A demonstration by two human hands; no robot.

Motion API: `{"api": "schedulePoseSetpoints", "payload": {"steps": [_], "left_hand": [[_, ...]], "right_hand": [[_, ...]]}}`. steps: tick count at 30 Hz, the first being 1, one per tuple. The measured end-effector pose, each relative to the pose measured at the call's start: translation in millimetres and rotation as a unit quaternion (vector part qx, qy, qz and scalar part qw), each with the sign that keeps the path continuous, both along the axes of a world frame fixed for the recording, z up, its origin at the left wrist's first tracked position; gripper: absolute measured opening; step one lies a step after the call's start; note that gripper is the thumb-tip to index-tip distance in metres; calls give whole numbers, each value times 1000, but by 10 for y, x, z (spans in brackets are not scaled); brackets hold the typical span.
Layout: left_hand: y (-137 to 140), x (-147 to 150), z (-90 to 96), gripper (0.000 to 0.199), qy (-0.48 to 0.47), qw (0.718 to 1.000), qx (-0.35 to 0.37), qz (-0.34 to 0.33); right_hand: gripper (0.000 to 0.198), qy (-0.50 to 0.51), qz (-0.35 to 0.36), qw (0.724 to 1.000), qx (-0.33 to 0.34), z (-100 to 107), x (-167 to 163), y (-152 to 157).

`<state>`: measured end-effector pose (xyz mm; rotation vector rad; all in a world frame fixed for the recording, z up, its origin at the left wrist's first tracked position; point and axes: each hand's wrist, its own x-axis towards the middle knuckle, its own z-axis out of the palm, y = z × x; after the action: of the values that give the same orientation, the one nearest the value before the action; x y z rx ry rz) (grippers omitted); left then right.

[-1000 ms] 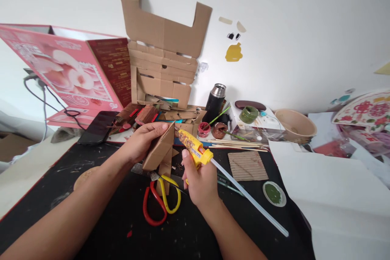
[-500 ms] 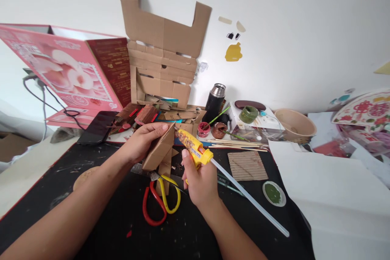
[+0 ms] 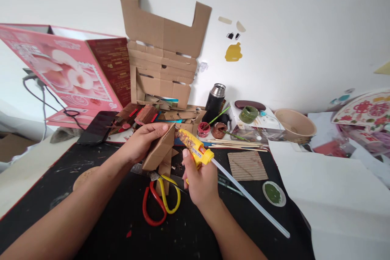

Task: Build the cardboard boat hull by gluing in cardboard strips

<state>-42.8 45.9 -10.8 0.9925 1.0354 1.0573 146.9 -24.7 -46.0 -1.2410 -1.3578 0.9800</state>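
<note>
My left hand (image 3: 149, 140) grips a folded piece of brown cardboard (image 3: 159, 150) and holds it tilted above the black table mat. My right hand (image 3: 201, 180) is wrapped round a yellow glue gun (image 3: 192, 146), its nozzle at the upper right edge of the cardboard. Whether the tip touches the edge I cannot tell. Out of the gun's back runs a long, whitish glue stick (image 3: 252, 199). Below the cardboard lie scissors with one red and one yellow handle (image 3: 154, 207), their blades partly hidden. A flat cardboard strip (image 3: 164, 168) lies under the held piece.
Right of my hands lie a corrugated cardboard square (image 3: 247, 166), a lid with green paint (image 3: 274, 193) and thin wooden sticks (image 3: 234, 145). Paint jars (image 3: 203, 129) and a black thermos (image 3: 214, 103) stand behind. A phone (image 3: 97, 128) and a pink box (image 3: 70, 73) are at left.
</note>
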Motion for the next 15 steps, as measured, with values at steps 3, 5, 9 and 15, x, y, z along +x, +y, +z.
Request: {"api": "schedulePoseSetpoints", "payload": {"steps": [3, 5, 9, 15], "left_hand": [[-1, 0, 2, 51, 0, 1000, 1, -1], [-3, 0, 7, 51, 3, 1000, 2, -1], [-1, -4, 17, 51, 6, 1000, 10, 3], [2, -21, 14, 50, 6, 1000, 14, 10]], "right_hand": [[59, 9, 1, 1000, -6, 0, -2, 1], [59, 13, 1, 1000, -9, 3, -2, 0], [59, 11, 8, 1000, -9, 7, 5, -4], [59, 9, 9, 1000, -9, 5, 10, -5]]}}
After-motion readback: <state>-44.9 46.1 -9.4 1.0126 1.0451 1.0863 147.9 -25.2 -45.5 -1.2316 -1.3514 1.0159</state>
